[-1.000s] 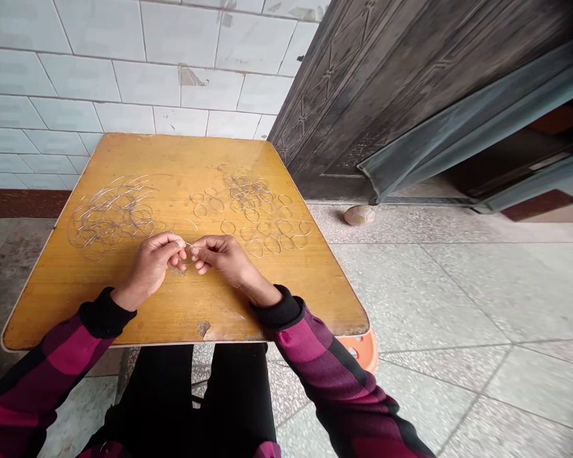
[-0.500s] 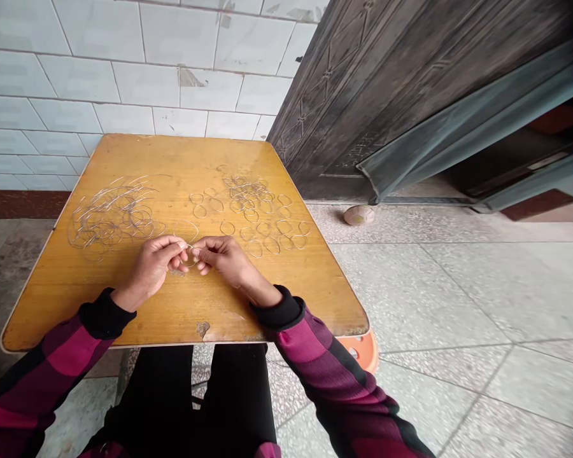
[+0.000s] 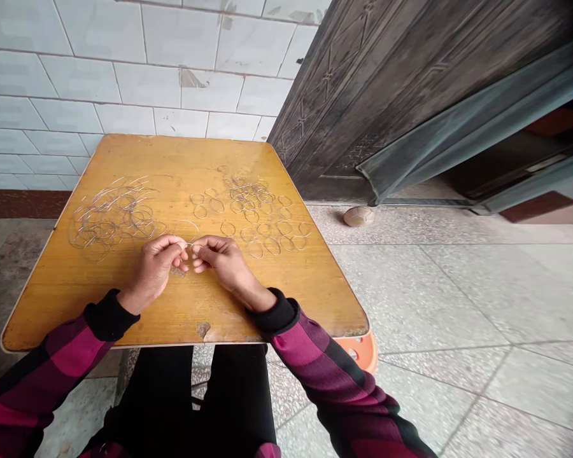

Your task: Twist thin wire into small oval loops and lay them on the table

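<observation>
My left hand [image 3: 155,267] and my right hand [image 3: 219,257] meet fingertip to fingertip over the middle of the wooden table [image 3: 124,318]. Both pinch the ends of one thin wire loop [image 3: 187,230] that arcs away from the fingers. To the far left lies a tangled pile of loose wires [image 3: 112,213]. On the right, several small closed wire rings [image 3: 262,216] are spread out flat.
A white tiled wall runs behind the table. A dark carved door [image 3: 410,83] stands at the right, with a small round ball [image 3: 358,216] on the floor at its foot. An orange stool [image 3: 363,350] peeks from under the table's right corner.
Both hands stay pinched on the wire with only tiny finger shifts; the wire loop tilts a little. My arms have drawn back slightly toward me.
</observation>
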{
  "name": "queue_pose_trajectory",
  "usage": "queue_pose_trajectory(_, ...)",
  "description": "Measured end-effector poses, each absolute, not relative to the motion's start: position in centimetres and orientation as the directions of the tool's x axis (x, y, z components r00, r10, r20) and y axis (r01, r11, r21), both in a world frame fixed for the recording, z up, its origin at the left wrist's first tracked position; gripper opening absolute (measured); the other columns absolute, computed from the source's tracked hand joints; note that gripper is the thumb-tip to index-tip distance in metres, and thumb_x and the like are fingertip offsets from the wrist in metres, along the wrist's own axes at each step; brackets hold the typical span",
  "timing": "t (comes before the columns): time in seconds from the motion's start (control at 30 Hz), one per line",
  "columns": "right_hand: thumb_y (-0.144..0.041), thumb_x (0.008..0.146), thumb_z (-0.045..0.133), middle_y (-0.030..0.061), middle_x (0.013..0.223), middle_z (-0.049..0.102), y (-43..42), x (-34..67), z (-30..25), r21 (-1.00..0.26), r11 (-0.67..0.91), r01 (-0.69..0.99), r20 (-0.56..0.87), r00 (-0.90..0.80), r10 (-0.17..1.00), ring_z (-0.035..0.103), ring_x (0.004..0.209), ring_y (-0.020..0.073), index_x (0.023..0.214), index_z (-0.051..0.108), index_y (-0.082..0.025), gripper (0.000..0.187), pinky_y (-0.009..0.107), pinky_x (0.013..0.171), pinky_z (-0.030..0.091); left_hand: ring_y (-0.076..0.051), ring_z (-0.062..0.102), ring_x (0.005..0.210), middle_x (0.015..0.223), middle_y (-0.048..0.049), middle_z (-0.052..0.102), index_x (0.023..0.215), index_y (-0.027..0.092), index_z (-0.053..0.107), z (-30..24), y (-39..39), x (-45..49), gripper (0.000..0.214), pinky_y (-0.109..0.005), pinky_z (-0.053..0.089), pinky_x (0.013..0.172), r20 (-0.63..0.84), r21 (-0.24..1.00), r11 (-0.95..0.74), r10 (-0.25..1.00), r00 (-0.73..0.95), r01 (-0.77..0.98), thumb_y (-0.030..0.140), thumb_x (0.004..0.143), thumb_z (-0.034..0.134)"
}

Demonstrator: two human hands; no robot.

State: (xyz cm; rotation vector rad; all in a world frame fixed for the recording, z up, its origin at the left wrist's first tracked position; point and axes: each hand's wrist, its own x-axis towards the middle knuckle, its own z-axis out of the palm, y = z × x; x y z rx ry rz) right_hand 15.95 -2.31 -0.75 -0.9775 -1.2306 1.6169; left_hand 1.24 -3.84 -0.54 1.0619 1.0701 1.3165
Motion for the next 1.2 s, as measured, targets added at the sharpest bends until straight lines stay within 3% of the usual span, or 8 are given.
queue_pose_trajectory(0.3, -0.036, 0.075, 0.072, -0.0009, 0.064, 0.064, -1.8, 16.4, -0.8, -0.971, -0.201, -0.128, -0.135, -0.395, 0.908, 0.059, 0.054, 0.0078, 0.074, 0.063, -0.015, 0.023, 0.023, 0.056, 0.052, -0.007, 0.048, 0.051, 0.060, 0.0012, 0.057, 0.063, 0.014, 0.060, -0.1, -3.7, 1.3, 0.016, -0.020, 0.046, 0.049, -0.068, 0.960, 0.071, 0.997, 0.021, -0.269, 0.026, 0.071, 0.067)
queue_pose_trajectory(0.63, -0.035, 0.074, 0.072, -0.0011, 0.064, 0.064, -1.5, 17.1, -0.6, -0.968, -0.211, -0.133, -0.144, -0.395, 0.908, 0.060, 0.053, 0.0076, 0.075, 0.064, -0.015, 0.022, 0.022, 0.053, 0.052, -0.009, 0.055, 0.056, 0.067, -0.0017, 0.064, 0.081, 0.010, 0.066, -0.3, -3.6, 0.6, 0.019, -0.025, 0.054, 0.059, -0.130, 0.925, 0.164, 0.984, 0.119, -0.343, 0.025, 0.070, 0.072)
queue_pose_trajectory(0.87, -0.039, 0.070, 0.074, -0.0022, 0.063, 0.062, -1.3, 17.4, -0.4, -0.973, -0.186, -0.139, -0.118, -0.395, 0.911, 0.058, 0.051, 0.0069, 0.073, 0.064, -0.015, 0.026, 0.020, 0.048, 0.049, -0.010, 0.059, 0.058, 0.075, -0.0060, 0.069, 0.083, 0.010, 0.065, -0.1, -3.6, 0.0, 0.020, -0.027, 0.055, 0.059, -0.117, 0.907, 0.166, 0.982, 0.148, -0.387, 0.028, 0.073, 0.069)
queue_pose_trajectory(1.07, -0.041, 0.070, 0.073, -0.0029, 0.062, 0.060, -1.2, 17.7, -0.4, -0.973, -0.196, -0.119, -0.134, -0.395, 0.909, 0.056, 0.050, 0.0067, 0.072, 0.062, -0.015, 0.028, 0.020, 0.047, 0.047, -0.011, 0.061, 0.061, 0.092, -0.0065, 0.069, 0.107, 0.013, 0.058, 0.7, -3.5, -0.9, 0.040, -0.027, 0.056, 0.055, -0.079, 0.970, 0.109, 0.987, 0.140, -0.217, 0.028, 0.073, 0.071)
queue_pose_trajectory(1.2, -0.040, 0.074, 0.069, -0.0033, 0.060, 0.059, -1.3, 17.8, -0.3, -0.990, -0.135, -0.049, -0.106, -0.378, 0.920, 0.056, 0.049, 0.0069, 0.073, 0.060, -0.016, 0.025, 0.021, 0.049, 0.048, -0.011, 0.063, 0.072, 0.123, -0.0117, 0.060, 0.129, 0.019, 0.049, 0.9, -3.4, -1.9, 0.059, -0.024, 0.056, 0.054, 0.148, 0.989, -0.150, 0.985, 0.084, 0.016, 0.026, 0.075, 0.071)
